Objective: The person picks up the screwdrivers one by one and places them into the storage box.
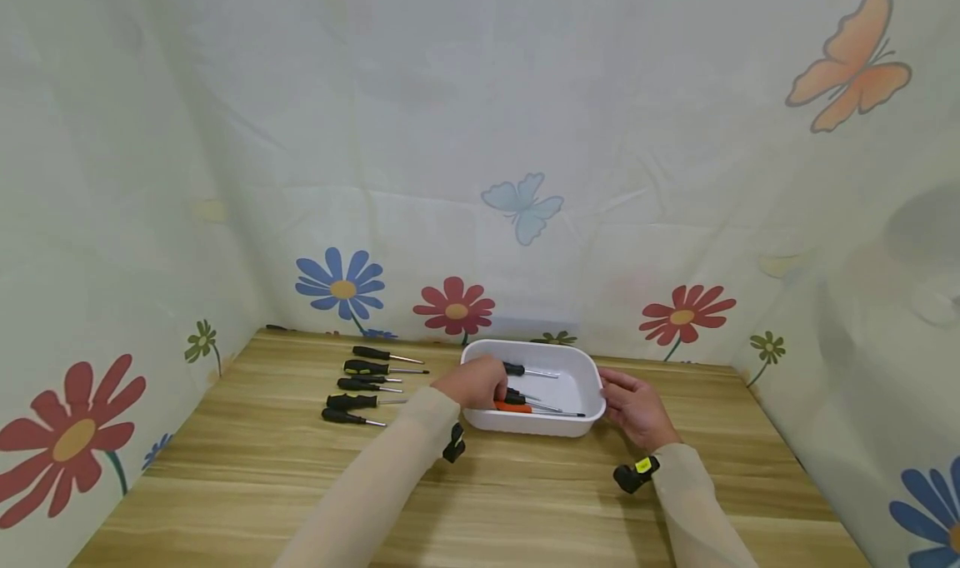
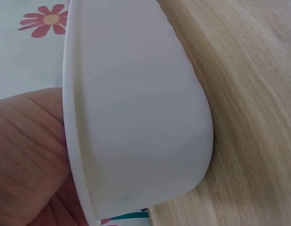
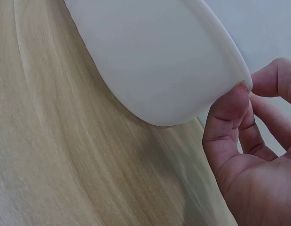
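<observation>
A white plastic bin [image 1: 525, 424] stands on the table with several screwdrivers inside. My left hand [image 1: 480, 381] reaches over its left side, fingers down among the handles, beside an orange-handled screwdriver [image 1: 513, 406] and a black-handled screwdriver [image 1: 515, 397]. Another black-handled screwdriver [image 1: 514, 369] lies farther back in the bin. In the left wrist view the bin's wall hides the fingers of that hand, so I cannot tell whether they grip anything. At the right end, my right hand [image 3: 253, 141] pinches the bin's rim between thumb and fingers.
Left of the bin, several dark-handled screwdrivers [image 1: 358, 401] lie in a column, shafts pointing right. The wooden table [image 1: 525, 501] ends at a flower-printed curtain [image 1: 420, 218] behind and on both sides. A small dark object [image 1: 277, 328] lies at the back left edge.
</observation>
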### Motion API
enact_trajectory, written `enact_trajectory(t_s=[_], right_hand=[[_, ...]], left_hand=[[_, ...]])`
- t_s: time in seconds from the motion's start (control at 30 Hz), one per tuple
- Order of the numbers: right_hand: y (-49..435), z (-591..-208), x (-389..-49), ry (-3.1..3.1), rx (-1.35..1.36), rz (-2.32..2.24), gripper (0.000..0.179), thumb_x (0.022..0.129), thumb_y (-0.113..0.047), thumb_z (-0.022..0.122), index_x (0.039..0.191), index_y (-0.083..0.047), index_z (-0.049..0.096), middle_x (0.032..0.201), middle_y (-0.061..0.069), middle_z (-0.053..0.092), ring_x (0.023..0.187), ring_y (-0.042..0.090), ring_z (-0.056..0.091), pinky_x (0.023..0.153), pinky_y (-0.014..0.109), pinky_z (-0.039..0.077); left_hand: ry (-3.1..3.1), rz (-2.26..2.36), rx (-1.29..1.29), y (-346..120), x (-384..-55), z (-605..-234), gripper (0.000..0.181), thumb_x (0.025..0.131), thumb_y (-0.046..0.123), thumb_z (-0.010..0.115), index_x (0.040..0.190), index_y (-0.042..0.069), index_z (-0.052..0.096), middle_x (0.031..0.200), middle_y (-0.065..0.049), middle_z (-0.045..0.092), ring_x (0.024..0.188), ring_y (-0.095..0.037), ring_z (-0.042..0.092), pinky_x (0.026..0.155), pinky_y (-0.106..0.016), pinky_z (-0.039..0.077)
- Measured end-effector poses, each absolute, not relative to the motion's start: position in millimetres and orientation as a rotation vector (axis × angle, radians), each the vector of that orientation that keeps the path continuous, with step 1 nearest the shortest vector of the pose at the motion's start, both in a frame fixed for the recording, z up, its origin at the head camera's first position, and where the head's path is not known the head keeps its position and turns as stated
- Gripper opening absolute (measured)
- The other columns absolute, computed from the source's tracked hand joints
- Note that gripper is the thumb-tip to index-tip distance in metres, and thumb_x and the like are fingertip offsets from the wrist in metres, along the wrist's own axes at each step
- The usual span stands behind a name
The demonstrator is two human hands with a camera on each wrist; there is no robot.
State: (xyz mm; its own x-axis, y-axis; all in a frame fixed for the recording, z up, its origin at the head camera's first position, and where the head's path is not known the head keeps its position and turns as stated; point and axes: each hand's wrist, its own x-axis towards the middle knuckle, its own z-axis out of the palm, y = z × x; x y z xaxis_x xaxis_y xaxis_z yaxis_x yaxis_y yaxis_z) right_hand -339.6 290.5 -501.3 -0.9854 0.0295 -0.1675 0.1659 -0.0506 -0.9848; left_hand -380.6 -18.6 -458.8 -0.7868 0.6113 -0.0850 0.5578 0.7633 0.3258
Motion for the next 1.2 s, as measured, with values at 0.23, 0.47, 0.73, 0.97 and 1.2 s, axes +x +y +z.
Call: enact_trajectory(t_s=[0.23,0.47,0.73,0.97,1.2], right_hand=[[292,-499,-337,2.094,0.222,-2.197,0.047,0.103,-0.010,0.060,0.149,-0.004,0.052,0.123,0.002,0.070,0.092,0.015,0.067,0.081,0.028,0.060],[292,-498,-336,2.079,0.215,-2.201,0.049,0.103,-0.011,0.061,0.150,-0.004,0.050,0.130,0.005,0.068,0.095,0.016,0.067,0.084,0.028,0.060],[291,-499,-338,2.064,0.202,-2.218,0.049,0.103,-0.010,0.061,0.149,-0.003,0.050,0.133,0.010,0.067,0.096,0.017,0.069,0.085,0.030,0.061],[290,-500,-338,2.057,0.199,-2.221,0.048,0.103,-0.008,0.060,0.149,-0.002,0.050,0.125,0.006,0.070,0.094,0.016,0.067,0.083,0.028,0.060],[291,-501,-338,2.061,0.201,-2.227,0.048,0.102,-0.007,0.060,0.149,-0.002,0.050,0.129,0.010,0.069,0.092,0.015,0.067,0.081,0.029,0.061]], left_hand=[[2.777,0.409,0.917,-21,-380,-456,0.007,0.085,0.011,0.084,0.087,0.015,0.078,0.082,0.007,0.068,0.078,-0.011,0.058,0.076,-0.024,0.054],[2.739,0.494,0.886,-28,-376,-446,0.015,0.083,0.016,0.087,0.096,0.012,0.079,0.093,0.001,0.073,0.082,-0.011,0.061,0.078,-0.026,0.056],[2.716,0.561,0.922,-41,-378,-441,0.022,0.083,0.018,0.087,0.102,0.011,0.078,0.099,-0.003,0.074,0.083,-0.010,0.062,0.082,-0.026,0.057],[2.729,0.686,1.084,-61,-377,-442,0.023,0.086,0.014,0.084,0.108,0.008,0.079,0.101,-0.005,0.076,0.087,-0.015,0.067,0.085,-0.028,0.059],[2.715,0.754,1.163,-77,-366,-433,0.026,0.089,0.013,0.080,0.114,0.007,0.076,0.110,-0.008,0.076,0.098,-0.023,0.069,0.090,-0.034,0.059]])
